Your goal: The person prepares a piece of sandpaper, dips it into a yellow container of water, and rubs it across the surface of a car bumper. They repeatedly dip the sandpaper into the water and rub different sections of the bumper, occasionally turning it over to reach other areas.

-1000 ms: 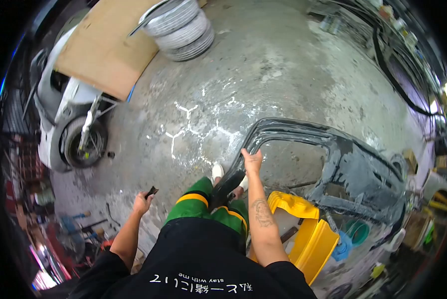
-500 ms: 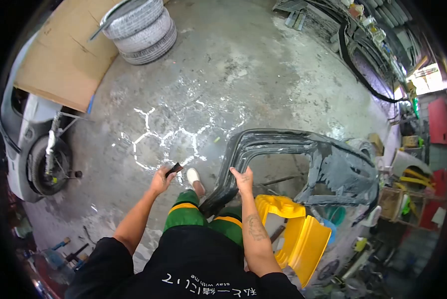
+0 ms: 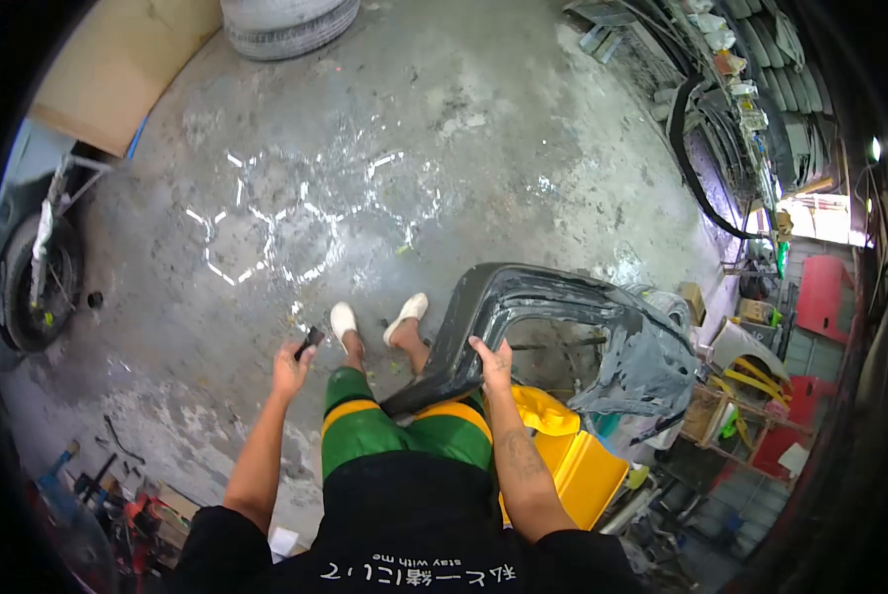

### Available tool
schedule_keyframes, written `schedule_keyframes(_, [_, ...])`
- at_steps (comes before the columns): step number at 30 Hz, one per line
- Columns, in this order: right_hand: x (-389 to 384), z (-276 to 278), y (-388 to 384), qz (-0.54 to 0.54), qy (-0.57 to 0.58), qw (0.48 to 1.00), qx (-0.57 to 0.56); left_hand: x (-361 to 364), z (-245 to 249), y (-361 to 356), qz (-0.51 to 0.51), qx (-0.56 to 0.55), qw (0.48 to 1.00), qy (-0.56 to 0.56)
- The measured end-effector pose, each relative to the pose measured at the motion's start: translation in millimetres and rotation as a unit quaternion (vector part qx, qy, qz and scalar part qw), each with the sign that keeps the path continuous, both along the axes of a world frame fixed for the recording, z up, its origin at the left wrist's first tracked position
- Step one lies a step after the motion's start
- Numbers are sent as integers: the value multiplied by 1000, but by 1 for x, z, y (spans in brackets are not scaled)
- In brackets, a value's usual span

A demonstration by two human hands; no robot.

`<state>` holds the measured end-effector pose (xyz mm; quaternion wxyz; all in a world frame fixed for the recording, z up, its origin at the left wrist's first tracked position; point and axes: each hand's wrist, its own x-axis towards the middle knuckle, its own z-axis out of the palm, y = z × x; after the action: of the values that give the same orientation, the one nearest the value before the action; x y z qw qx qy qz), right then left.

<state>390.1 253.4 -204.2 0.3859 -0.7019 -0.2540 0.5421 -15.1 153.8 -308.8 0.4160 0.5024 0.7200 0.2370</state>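
Observation:
My right hand is closed on the inner edge of a large dark grey car body panel, thumb on its upper face. The panel has a wide opening and patchy lighter grey areas toward its right end. It leans by my right leg, its near end against my thigh. My left hand is closed on a small flat black block, held out over the floor apart from the panel. What the block is exactly, I cannot make out.
A yellow plastic part lies beside my right forearm. Stacked tyres stand far ahead, with a cardboard sheet to the left. A vehicle wheel is at far left. Tools clutter the lower left; shelves and parts line the right.
My view has shifted, and both shoes now show. The panel has turned slightly and sits closer against my leg. Each hand keeps its hold; the left one still has the black block.

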Motion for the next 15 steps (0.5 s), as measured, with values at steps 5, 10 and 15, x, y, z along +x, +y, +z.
schedule_keyframes(5, [-4,4,0,-7,29,1000,-7,-3,15,-15,63,-20,998,4])
schedule_keyframes(10, [5,-10,-2,-21,43,998,-29,-7,-27,-37,65,-49,996,26])
schedule_keyframes(15, [3,-8,-2,7,29,999,-41,-6,-7,-12,54,-45,997,36])
